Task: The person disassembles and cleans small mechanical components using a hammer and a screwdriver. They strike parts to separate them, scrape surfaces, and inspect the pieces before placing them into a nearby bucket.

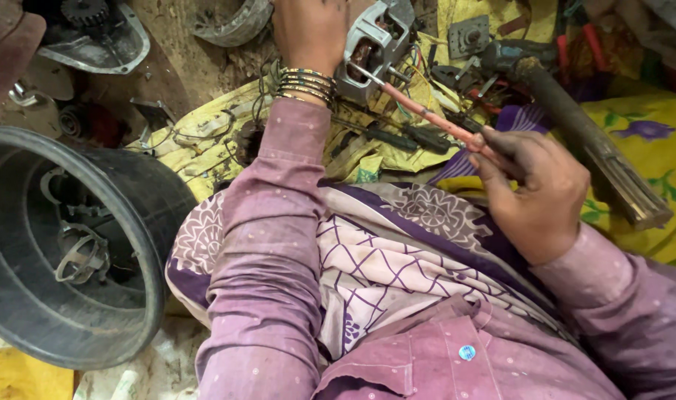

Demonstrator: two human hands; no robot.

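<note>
Cluttered yellow cloth (204, 141); left hand (308, 33) on motor (371, 48), fingers cut off, grip unclear; right hand (534, 192) pinches screwdriver (427, 115).

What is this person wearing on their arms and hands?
Both arms are covered by long mauve-pink cloth sleeves with small pale dots, looking dusty and worn. The left hand wears no glove; its wrist carries a stack of thin gold-coloured metal bangles with dark bands. The right hand is also gloveless, grimy with dark smudges, and shows no bangles or rings.

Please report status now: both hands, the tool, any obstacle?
Left hand steadies grey metal motor. Right hand grips pink-handled screwdriver, tip at motor. Loose wires close by.
</note>
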